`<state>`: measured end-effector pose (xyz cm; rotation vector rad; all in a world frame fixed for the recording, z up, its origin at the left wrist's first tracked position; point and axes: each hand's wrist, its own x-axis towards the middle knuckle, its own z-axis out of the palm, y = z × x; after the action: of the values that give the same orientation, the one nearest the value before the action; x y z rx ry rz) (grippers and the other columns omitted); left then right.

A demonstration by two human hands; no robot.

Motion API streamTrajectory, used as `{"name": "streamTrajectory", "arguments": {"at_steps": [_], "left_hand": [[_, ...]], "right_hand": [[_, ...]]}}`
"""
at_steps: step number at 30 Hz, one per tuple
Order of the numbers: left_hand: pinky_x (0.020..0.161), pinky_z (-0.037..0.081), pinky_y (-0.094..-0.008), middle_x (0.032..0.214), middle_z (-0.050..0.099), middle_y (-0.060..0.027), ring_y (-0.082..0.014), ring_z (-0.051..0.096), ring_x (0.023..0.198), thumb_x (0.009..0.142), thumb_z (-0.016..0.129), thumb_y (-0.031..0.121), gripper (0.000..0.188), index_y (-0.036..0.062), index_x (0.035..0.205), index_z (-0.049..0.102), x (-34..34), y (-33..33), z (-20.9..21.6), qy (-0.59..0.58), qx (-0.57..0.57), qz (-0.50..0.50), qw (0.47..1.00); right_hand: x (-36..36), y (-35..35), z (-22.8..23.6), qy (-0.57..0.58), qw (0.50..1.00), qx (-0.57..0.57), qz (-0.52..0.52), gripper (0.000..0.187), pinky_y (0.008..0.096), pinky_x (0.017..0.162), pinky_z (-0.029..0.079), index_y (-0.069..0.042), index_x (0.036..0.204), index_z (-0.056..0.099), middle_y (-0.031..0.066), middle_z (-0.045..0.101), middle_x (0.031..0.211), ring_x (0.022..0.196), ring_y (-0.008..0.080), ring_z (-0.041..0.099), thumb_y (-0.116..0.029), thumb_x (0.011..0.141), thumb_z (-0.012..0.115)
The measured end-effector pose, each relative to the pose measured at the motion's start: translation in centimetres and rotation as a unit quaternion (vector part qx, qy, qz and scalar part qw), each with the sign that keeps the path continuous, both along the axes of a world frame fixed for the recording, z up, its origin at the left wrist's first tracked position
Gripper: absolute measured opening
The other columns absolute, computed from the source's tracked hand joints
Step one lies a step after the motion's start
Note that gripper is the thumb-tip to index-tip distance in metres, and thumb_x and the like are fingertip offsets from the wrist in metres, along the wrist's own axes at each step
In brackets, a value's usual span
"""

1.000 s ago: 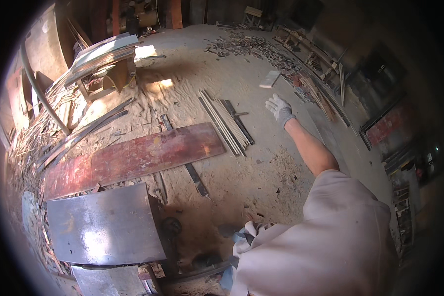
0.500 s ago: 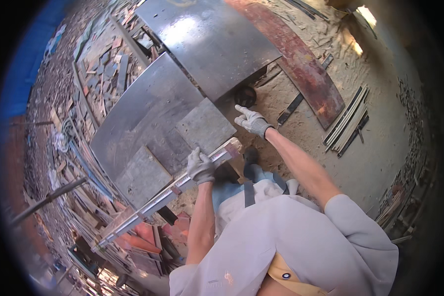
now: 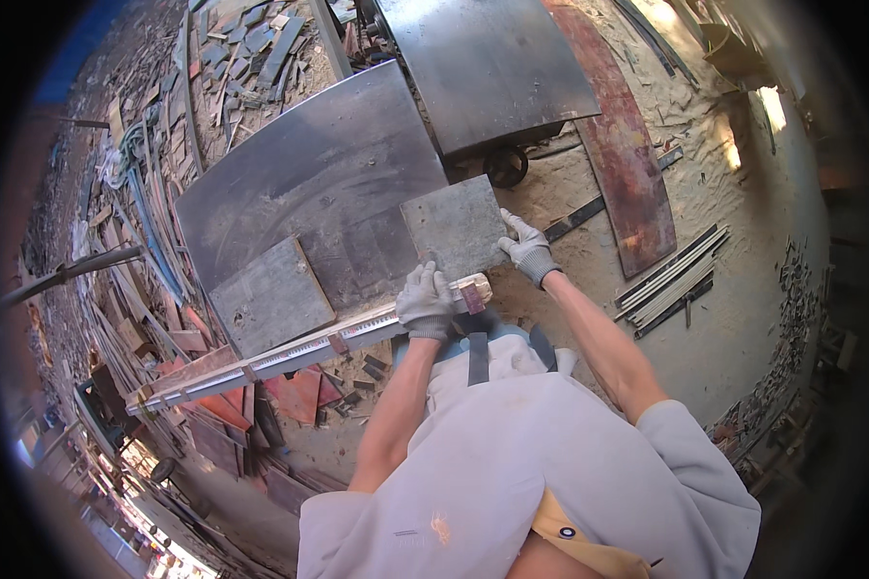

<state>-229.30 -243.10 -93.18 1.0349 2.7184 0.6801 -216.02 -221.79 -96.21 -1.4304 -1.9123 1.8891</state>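
Observation:
A square grey board [image 3: 457,224] lies at the right end of the dark metal tabletop [image 3: 309,154], its right part reaching past the tabletop's edge. My right hand [image 3: 529,251], in a grey knit glove, has thumb and fingers at the board's right edge, gripping it. My gloved left hand [image 3: 425,303] is closed at the near edge of the same board, fingertips over that edge, beside the long straight rail [image 3: 290,374] with a measuring scale. The undersides of both hands are hidden. A second grey board [image 3: 272,297] lies flat farther left, against the rail.
Beyond stands another metal tabletop [image 3: 492,72], with a dark round wheel [image 3: 506,167] under its near edge. A long reddish panel [image 3: 623,164] and a bundle of strips [image 3: 674,282] lie on the right-hand floor. Scrap pieces [image 3: 251,58] pile up at the left.
My right hand has come from the air to the board's right edge. The board has shifted right, past the tabletop's edge, and turned slightly. My view has turned too.

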Motion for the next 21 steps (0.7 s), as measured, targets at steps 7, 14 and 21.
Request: {"name": "streamTrajectory", "arguments": {"at_steps": [7,14,21], "left_hand": [[0.091,0.057,-0.0438,0.118,0.073,-0.0171,-0.0330,0.072,0.106,0.097,0.061,0.028,0.033,0.0083,0.118,0.076,-1.7,2.4,0.3,-0.015,0.008,0.003,1.000],[0.090,0.057,-0.0445,0.117,0.073,-0.0178,-0.0340,0.072,0.103,0.096,0.061,0.027,0.032,0.0089,0.117,0.076,-6.8,6.7,0.3,0.001,0.012,0.014,1.000],[0.084,0.058,-0.0452,0.112,0.074,-0.0119,-0.0327,0.073,0.095,0.094,0.061,0.029,0.028,0.0136,0.112,0.076,-13.3,12.3,0.5,0.035,0.024,0.022,0.999]], "right_hand": [[0.2,1.4,0.2,-0.051,0.971,0.218,0.086,0.067,0.0388,0.097,0.053,-0.008,0.149,0.054,0.0183,0.067,0.124,0.109,0.0302,0.066,-0.012,0.086,0.077],[-2.8,4.5,0.3,-0.081,0.933,0.310,0.160,0.062,0.0452,0.101,0.050,-0.007,0.145,0.056,0.0205,0.060,0.122,0.116,0.0391,0.060,-0.007,0.084,0.071],[-9.9,10.3,-1.1,-0.103,0.912,0.348,0.191,0.060,0.0493,0.095,0.052,-0.009,0.143,0.056,0.0193,0.059,0.116,0.110,0.0409,0.060,-0.003,0.084,0.064]]}}
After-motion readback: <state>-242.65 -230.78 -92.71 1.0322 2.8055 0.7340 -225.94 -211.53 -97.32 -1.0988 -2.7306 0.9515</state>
